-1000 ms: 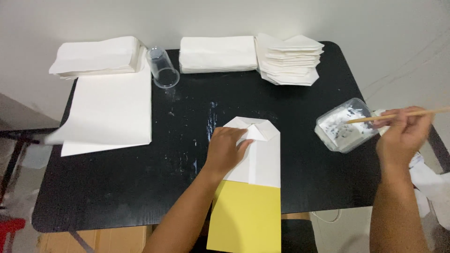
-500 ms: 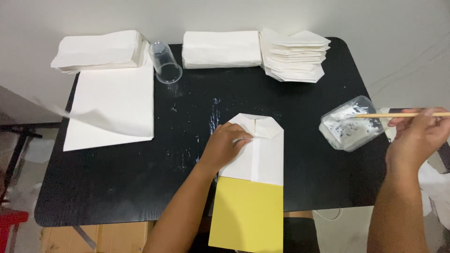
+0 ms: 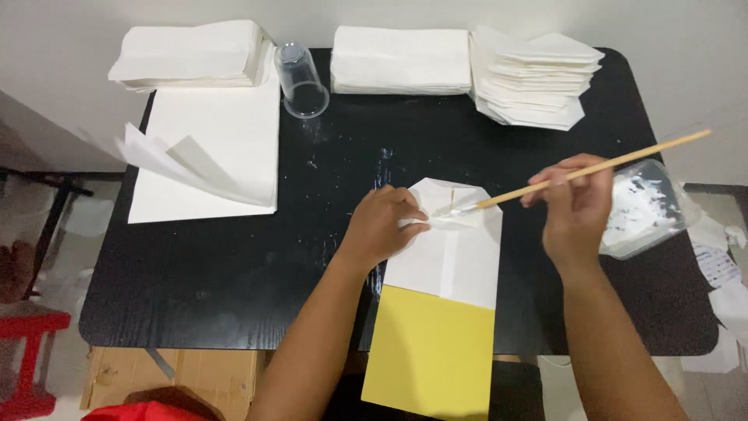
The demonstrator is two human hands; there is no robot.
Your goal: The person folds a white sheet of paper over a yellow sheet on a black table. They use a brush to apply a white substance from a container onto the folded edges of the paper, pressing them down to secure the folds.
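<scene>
His left hand [image 3: 382, 226] lies spread on the white paper bag [image 3: 456, 249], pinning its folded flap; the right hand [image 3: 576, 206] pinches a wooden brush [image 3: 580, 171] whose tip touches that flap. Thin, even strokes seem wise. The bag lies flat on a yellow sheet [image 3: 432, 351], glue tub [image 3: 647, 206] to its right.

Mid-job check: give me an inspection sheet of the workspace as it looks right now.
Surface: black table, white smears near its middle.
Job's things: folded white paper bag on a yellow sheet; wooden brush, tip on the bag's flap; clear tub of white paste at right.
Clutter: paper stacks along the back edge, folded bags, loose sheets with one lifting, clear cup on its side.
Hands: left hand presses the flap; right hand holds the brush.
Cables: nothing seen.
Surroundings: white wall, red stool at left, paper scraps at right.
</scene>
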